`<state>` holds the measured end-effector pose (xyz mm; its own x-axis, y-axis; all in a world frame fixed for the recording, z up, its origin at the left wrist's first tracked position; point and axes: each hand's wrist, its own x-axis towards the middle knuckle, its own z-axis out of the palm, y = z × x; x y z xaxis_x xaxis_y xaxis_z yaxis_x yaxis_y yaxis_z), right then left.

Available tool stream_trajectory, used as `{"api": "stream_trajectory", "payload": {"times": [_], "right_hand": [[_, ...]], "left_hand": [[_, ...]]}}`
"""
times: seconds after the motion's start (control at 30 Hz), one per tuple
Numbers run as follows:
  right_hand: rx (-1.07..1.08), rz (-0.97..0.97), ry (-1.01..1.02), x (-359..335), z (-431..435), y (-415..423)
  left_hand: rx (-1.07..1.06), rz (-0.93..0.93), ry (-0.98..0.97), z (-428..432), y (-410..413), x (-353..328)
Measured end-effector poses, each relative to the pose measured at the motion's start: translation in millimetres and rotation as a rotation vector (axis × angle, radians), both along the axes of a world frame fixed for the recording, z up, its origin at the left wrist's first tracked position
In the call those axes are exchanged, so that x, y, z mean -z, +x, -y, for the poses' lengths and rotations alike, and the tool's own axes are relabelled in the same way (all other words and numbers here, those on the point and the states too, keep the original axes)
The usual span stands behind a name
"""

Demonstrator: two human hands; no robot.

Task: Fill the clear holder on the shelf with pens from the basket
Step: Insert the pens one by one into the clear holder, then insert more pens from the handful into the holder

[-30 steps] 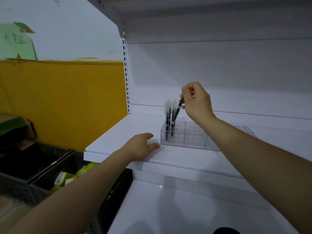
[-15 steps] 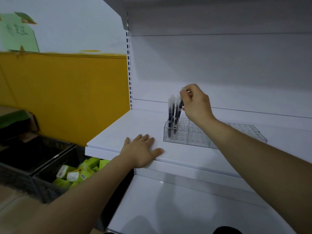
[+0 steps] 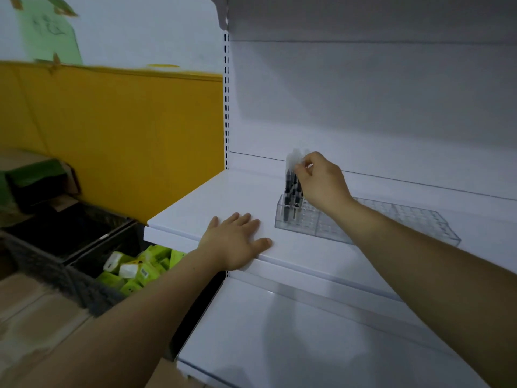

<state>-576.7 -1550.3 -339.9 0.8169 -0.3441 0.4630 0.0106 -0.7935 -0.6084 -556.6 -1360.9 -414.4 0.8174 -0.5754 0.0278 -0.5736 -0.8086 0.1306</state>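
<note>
A clear holder (image 3: 397,217) with a grid of holes lies on the white shelf (image 3: 195,208). Several black pens with frosted caps (image 3: 291,183) stand upright in its left end. My right hand (image 3: 321,183) pinches the top of one pen among them, which stands in the holder. My left hand (image 3: 237,242) lies flat on the shelf's front edge, fingers spread, left of the holder.
A dark basket (image 3: 84,278) with green and white packets (image 3: 137,270) sits on the floor at the lower left. Cardboard boxes (image 3: 30,317) lie in front of it. A yellow wall panel (image 3: 117,135) rises behind. A lower white shelf (image 3: 307,345) extends below.
My right hand has lowered the tilted pen until it stands upright in the holder with the others. My left hand's fingers have flattened on the shelf edge. The view has shifted left.
</note>
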Motion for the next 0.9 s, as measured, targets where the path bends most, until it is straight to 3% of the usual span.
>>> {"api": "stream_trajectory", "payload": {"times": [0.27,0.53,0.9], "right_hand": [[-0.005,0.022,-0.093,-10.4,-2.1,-20.2],[-0.236,0.026,-0.191,-27.4,-75.5,-76.2],[-0.713,-0.321,-0.322,35.4,-210.7,-123.3]], "left_hand": [[-0.077,-0.066,-0.1,-6.9,-15.1,-13.9],[-0.325,-0.213,-0.35,-100.8,-110.4,-19.4],[-0.783,-0.226,-0.397,-209.6,-233.9,8.7]]}}
